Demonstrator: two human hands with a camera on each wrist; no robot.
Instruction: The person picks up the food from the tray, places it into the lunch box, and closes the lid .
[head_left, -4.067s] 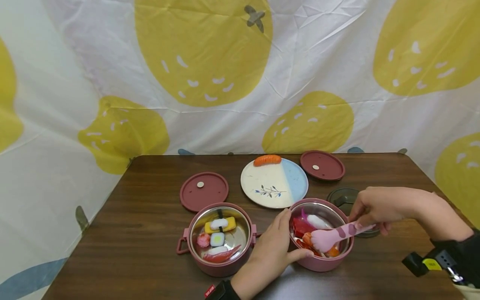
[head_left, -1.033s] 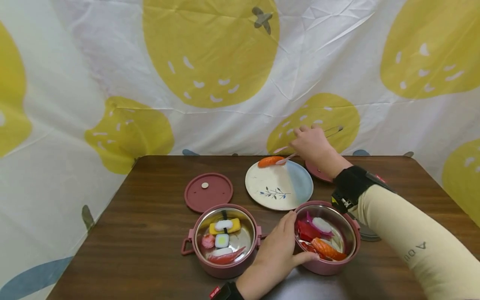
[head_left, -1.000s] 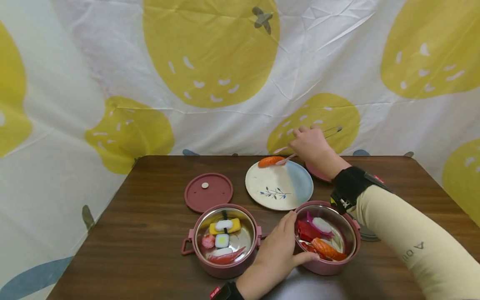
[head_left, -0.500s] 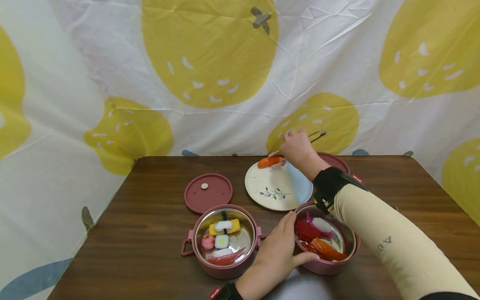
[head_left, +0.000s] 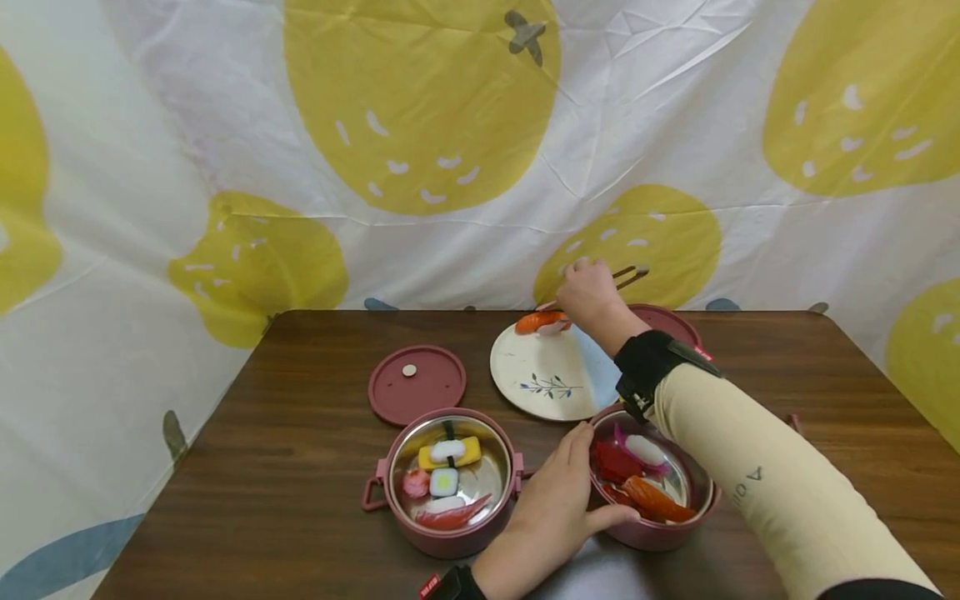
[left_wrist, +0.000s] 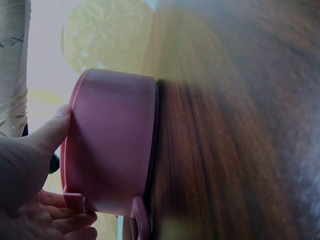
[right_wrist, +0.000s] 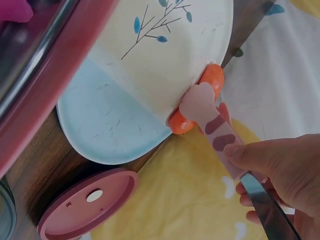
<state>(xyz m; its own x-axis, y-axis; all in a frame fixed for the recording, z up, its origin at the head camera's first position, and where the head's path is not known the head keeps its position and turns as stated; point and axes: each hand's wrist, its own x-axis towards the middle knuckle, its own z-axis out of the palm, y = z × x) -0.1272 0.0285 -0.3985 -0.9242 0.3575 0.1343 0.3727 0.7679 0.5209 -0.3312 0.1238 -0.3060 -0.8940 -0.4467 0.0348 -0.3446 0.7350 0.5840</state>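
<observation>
My right hand grips a pair of tongs with pink paw-shaped tips and metal arms. Those tips straddle an orange, sausage-shaped toy food at the far edge of the plate. One paw covers its middle in the right wrist view. With fingers and thumb spread straight, my left hand rests against the outer wall of the right pink pot. The left wrist view has the thumb on that pot's wall and fingertips beside its clip. Inside lie red, orange and white-and-purple toy seafood pieces, partly behind my right sleeve.
A second pink pot with several toy sushi pieces stands left of my left hand. One dark pink lid lies behind it, and another lid lies right of the plate. A patterned cloth hangs behind the table.
About four seconds ago the tongs were over an orange piece in the right pot. They have since moved to the plate and come further round the orange food; my left hand stays put.
</observation>
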